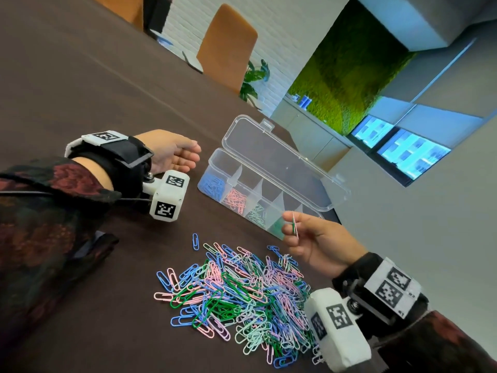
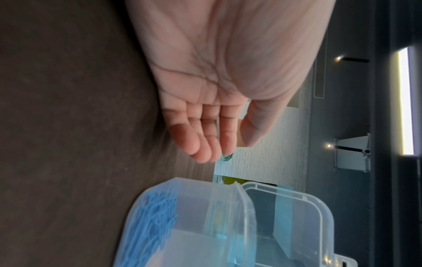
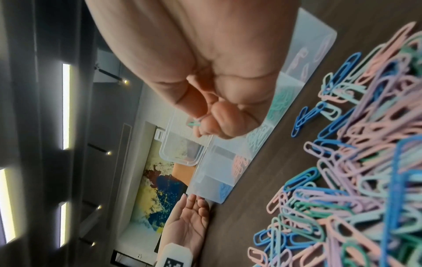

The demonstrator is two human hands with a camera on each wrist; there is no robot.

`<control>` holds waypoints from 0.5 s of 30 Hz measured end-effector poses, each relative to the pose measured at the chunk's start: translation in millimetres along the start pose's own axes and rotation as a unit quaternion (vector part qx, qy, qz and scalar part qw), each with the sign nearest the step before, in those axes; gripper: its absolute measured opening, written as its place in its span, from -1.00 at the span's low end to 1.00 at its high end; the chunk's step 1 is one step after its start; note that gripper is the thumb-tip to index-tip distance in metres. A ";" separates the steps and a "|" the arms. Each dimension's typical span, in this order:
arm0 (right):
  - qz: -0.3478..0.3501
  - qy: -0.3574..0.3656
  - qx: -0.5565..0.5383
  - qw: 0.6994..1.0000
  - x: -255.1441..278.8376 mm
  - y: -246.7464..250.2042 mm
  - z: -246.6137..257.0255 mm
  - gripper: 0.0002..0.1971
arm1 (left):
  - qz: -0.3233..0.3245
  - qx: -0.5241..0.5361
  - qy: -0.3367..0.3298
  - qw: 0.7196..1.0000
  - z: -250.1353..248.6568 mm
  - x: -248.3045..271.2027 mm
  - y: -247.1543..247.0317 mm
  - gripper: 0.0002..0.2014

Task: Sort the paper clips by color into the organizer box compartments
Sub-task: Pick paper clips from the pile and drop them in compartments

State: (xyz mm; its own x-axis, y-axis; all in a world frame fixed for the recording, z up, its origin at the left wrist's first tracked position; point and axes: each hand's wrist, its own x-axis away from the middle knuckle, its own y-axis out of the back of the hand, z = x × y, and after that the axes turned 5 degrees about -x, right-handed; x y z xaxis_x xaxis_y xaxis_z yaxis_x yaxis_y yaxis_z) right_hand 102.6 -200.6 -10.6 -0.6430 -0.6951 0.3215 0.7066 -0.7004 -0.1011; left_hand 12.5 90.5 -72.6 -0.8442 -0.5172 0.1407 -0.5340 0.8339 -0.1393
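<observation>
My right hand [image 1: 317, 244] pinches one clip [image 1: 295, 224] above the box [image 1: 271, 168] on the desk [image 1: 80, 90]; my left hand [image 1: 172, 154] lies relaxed, holding nothing. Four compartments hold some sorted clips; I judge most remain in the pile [image 1: 236, 294].

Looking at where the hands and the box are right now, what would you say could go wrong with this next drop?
1. The right hand pinches thin clips showing green and pink; dropped together, one colour may land in the wrong compartment.
2. The left hand lies open beside the organizer box, not bracing it, so a nudge might shift the light box.
3. The mixed pile lies under the right wrist and could be scattered by it.
</observation>
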 end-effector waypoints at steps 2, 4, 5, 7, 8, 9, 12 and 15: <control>-0.010 0.003 -0.006 1.000 4.4 4.8 -2.5 -0.71 | 0.001 -0.002 0.002 1.000 -0.5 0.4 0.3 -0.81; -0.021 0.005 -0.006 1.000 7.5 9.0 -5.5 -0.72 | -0.001 -0.003 0.004 1.000 -1.2 0.7 0.4 -0.81; -0.024 0.005 -0.005 1.000 7.9 11.7 -7.0 -0.72 | -0.002 -0.003 0.005 1.000 -1.4 0.7 0.1 -0.81; -0.031 0.009 0.003 0.999 8.5 16.6 -9.6 -0.73 | -0.002 -0.005 0.005 1.000 -1.4 0.7 0.0 -0.81; -0.035 0.012 0.011 0.999 8.6 18.8 -10.8 -0.73 | -0.002 -0.005 0.005 1.000 -1.1 0.4 0.0 -0.82; -0.038 0.016 0.023 0.999 8.1 20.9 -11.8 -0.73 | -0.002 -0.005 0.006 1.000 -0.8 0.0 0.0 -0.82; -0.062 0.026 0.056 0.996 8.5 24.8 -12.9 -0.72 | -0.002 0.002 0.003 1.000 0.0 -1.0 0.3 -0.81; -0.076 0.009 0.033 0.997 7.5 33.4 -11.2 -0.71 | -0.003 0.008 0.001 1.000 0.8 -1.5 0.5 -0.81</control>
State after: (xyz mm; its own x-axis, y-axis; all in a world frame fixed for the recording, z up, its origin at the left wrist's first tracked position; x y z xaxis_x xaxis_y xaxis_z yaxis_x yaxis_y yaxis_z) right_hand 118.1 -231.0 -22.2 -0.7489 -0.5847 0.3119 0.6178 -0.7862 0.0095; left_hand 13.4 91.5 -73.6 -0.8412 -0.5212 0.1438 -0.5393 0.8280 -0.1535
